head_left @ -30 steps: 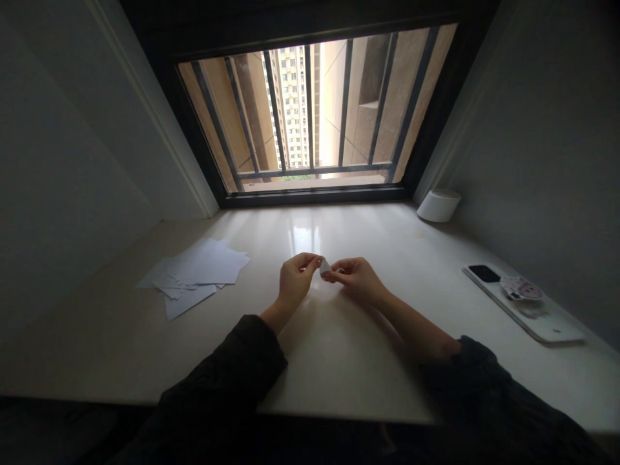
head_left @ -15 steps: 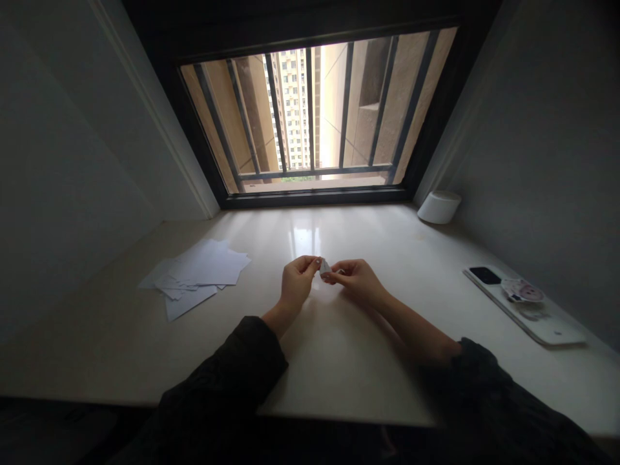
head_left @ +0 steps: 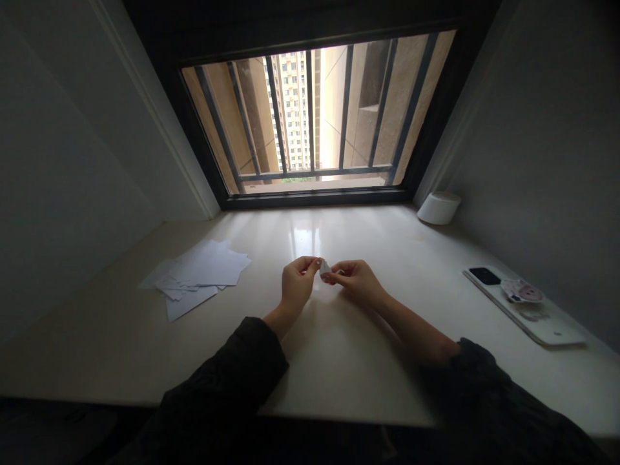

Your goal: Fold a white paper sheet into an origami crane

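A small folded piece of paper (head_left: 325, 267), pale and pointed at the top, is held between my two hands over the middle of the sill. My left hand (head_left: 297, 278) pinches its upper left side between thumb and fingers. From the right, my right hand (head_left: 358, 279) grips the lower right part, thumb and fingertips closed on it. My fingers cover much of the paper, so its full shape is hidden.
Several loose white paper sheets (head_left: 208, 265) lie overlapping at the left. On the right rests a white phone (head_left: 547, 323) with a ring grip (head_left: 522, 290). A white cylindrical object (head_left: 438, 208) stands in the back right corner, near the barred window (head_left: 314, 123).
Both hands stay nearly in place with the folded paper between them. The paper seems to have tilted very slightly. Nothing else has moved.
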`<state>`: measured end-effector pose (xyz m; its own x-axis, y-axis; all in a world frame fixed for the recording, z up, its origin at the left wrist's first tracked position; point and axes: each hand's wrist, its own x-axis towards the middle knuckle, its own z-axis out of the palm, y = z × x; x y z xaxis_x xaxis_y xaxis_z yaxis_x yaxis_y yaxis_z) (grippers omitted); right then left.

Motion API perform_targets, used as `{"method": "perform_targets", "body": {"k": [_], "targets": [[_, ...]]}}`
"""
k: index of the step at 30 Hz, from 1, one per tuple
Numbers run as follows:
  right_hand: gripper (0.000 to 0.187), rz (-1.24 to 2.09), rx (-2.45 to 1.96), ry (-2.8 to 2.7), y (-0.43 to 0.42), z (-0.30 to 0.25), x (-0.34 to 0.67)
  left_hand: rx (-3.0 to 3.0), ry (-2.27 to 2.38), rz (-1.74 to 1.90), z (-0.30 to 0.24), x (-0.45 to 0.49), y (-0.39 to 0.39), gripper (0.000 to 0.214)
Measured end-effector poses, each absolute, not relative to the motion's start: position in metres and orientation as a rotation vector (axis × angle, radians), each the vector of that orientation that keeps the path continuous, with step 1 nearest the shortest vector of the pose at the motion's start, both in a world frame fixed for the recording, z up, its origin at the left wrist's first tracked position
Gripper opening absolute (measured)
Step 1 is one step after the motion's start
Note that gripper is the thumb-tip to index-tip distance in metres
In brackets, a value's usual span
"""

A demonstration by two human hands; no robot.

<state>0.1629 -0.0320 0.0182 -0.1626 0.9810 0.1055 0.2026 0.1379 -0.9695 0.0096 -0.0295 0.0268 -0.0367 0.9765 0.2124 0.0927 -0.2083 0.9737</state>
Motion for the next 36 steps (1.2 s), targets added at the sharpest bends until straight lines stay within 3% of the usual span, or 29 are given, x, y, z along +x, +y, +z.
{"method": "perform_targets", "body": {"k": [29, 36], "targets": [[0.025, 0.963, -1.23, -1.574, -0.0298, 0.0199, 0.1656, 1.535, 1.095, 1.295, 0.0269, 0.0092, -0.0296, 0.023], [0.02, 0.962, -1.222, -1.562, -0.0287, 0.0188, 0.1667, 1.342, 1.086, 1.345, 0.0294, 0.0098, -0.0289, 0.018]]}}
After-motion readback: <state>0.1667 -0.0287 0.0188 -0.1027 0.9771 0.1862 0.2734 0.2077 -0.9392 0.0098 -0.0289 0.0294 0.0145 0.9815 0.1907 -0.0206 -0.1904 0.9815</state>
